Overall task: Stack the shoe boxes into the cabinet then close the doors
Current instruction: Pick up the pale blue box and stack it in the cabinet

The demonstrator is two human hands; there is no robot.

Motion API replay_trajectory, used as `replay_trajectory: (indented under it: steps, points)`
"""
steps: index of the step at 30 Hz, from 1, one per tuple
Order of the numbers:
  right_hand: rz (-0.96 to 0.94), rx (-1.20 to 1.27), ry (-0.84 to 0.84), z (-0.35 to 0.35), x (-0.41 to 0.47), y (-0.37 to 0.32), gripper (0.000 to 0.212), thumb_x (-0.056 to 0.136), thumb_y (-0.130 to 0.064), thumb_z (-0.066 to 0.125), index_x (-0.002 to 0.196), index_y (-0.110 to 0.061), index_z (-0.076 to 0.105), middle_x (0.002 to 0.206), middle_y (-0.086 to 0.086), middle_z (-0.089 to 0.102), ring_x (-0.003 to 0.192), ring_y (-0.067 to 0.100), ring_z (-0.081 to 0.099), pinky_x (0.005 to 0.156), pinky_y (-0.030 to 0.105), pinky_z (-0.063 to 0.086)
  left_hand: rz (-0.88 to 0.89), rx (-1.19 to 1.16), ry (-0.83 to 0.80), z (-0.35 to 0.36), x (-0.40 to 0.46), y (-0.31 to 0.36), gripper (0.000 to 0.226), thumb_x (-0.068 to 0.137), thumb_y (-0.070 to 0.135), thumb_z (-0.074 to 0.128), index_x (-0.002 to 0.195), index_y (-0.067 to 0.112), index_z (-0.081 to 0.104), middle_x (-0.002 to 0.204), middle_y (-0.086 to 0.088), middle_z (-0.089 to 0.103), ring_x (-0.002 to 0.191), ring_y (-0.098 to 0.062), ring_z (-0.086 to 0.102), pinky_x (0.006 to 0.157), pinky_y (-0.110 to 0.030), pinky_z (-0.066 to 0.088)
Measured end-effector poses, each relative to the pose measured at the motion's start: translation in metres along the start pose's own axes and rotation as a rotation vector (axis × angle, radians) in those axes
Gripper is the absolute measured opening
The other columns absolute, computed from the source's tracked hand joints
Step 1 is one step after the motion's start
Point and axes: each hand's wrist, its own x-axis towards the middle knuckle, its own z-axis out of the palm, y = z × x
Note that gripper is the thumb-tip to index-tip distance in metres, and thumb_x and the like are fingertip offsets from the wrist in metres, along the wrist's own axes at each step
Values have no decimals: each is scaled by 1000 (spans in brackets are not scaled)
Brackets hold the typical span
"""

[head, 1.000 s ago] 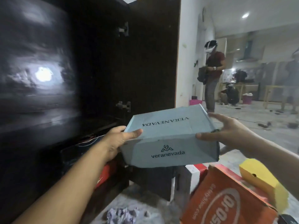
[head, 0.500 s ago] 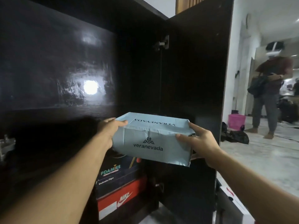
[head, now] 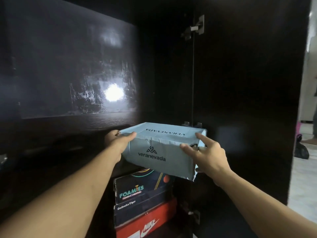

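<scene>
Both hands, left hand (head: pixel 118 143) and right hand (head: pixel 205 156), are gripping the pale "veranevada" box (head: pixel 159 152) above the stacked FOAMIES box (head: pixel 137 189), Onitsuka Tiger box (head: pixel 137 212) and Nike box (head: pixel 147 225).

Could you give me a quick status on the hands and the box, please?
Left hand and right hand grip the Veranevada box. Box held above the cabinet stack. Nothing blocking.

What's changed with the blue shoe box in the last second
Both hands, left hand and right hand, carried the veranevada box from beside the open door into the cabinet, above the Foamies box. Both hands keep gripping it; the stacked boxes stayed put.
</scene>
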Motion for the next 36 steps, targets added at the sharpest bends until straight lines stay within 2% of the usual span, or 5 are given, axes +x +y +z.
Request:
replay_trajectory:
  steps: [5, 14, 20, 26, 36]
  points:
    - [-2, 116, -72, 19, 13, -3, 61, 87, -65, 42, 134, -27, 55, 98, 0, 67, 99, 26, 67, 89, 51, 55, 130, 193, 179, 20, 2, -6, 63, 71, 39, 82, 124, 13, 61, 128, -9, 60, 113, -26, 60, 97, -38, 50]
    - [-305, -501, -90, 40, 50, 7, 52, 88, -21, 59, 137, -31, 46, 151, -5, 31, 124, 22, 48, 97, 37, 47, 233, 498, -499, 36, -16, -10, 146, 22, 86, 72, 151, 42, 20, 163, 4, -10, 150, -21, 4, 120, -49, 17]
    - [-356, -580, -136, 54, 73, 3, 58, 91, -14, 58, 141, -27, 33, 140, 3, 52, 116, 31, 55, 90, 43, 48, 227, 538, -459, 42, 2, -17, 120, 46, 62, 80, 149, 43, 23, 163, 7, -3, 148, -21, 16, 117, -44, 27]
    - [-382, -647, -185, 70, 88, 3, 66, 91, -5, 50, 150, -29, 31, 154, -2, 38, 124, 27, 52, 95, 36, 47, 258, 493, -457, 42, 20, -20, 98, 78, 32, 77, 154, 32, 16, 158, 0, 26, 140, -22, 34, 102, -27, 34]
    - [-299, -683, -297, 82, 98, -2, 86, 86, 5, 50, 155, -30, 12, 165, -7, 2, 125, 26, 52, 83, 27, 47, 259, 563, -372, 49, 32, -31, 87, 86, 42, 68, 154, 33, 14, 152, 0, 39, 133, -24, 45, 103, -30, 40]
